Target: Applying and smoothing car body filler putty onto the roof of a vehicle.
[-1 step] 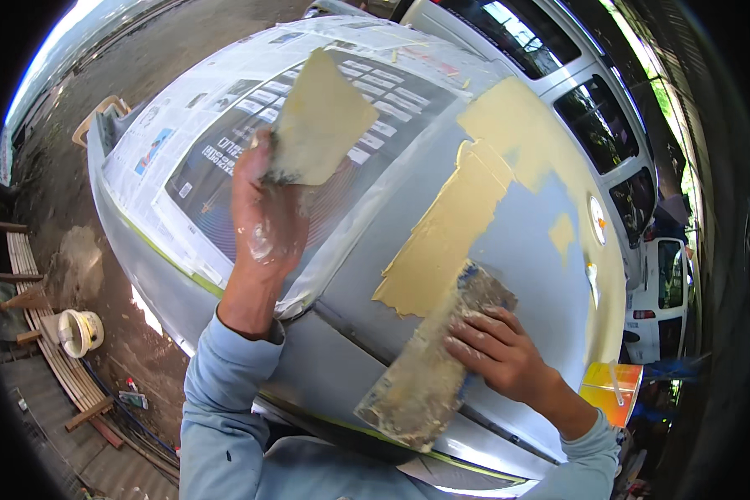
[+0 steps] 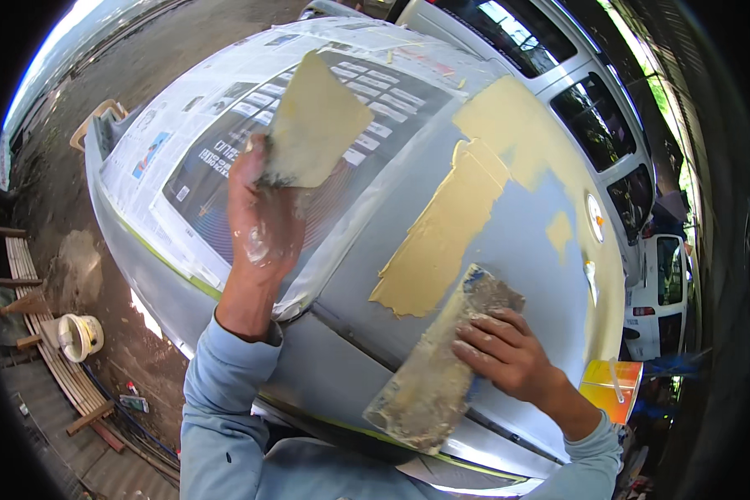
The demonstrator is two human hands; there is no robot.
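Observation:
My left hand (image 2: 267, 212), speckled with putty, is closed on the lower edge of a thin, cream-coloured putty spreader (image 2: 321, 117). The spreader stands tilted up over the newspaper-covered windscreen. In my right hand (image 2: 504, 350) is a long, flat putty board (image 2: 425, 371) caked with grey and cream residue; my fingers lie across its top face and the thumb is hidden. The board hovers over the grey car panel (image 2: 517, 233), just below a thick strip of yellow putty (image 2: 442, 229). Thinner yellow putty (image 2: 508, 125) coats the panel's far and right side.
Taped newspaper (image 2: 250, 108) covers the left part of the car. A yellow-orange can (image 2: 612, 387) stands at the right. Beyond are a silver van (image 2: 550, 83) and a white vehicle (image 2: 658, 283). A white bucket (image 2: 81, 337) sits by bamboo slats (image 2: 54, 358) at the left.
The putty board in my right hand has shifted slightly right and away from the putty strip, uncovering the strip's lower end. The spreader in my left hand has barely moved.

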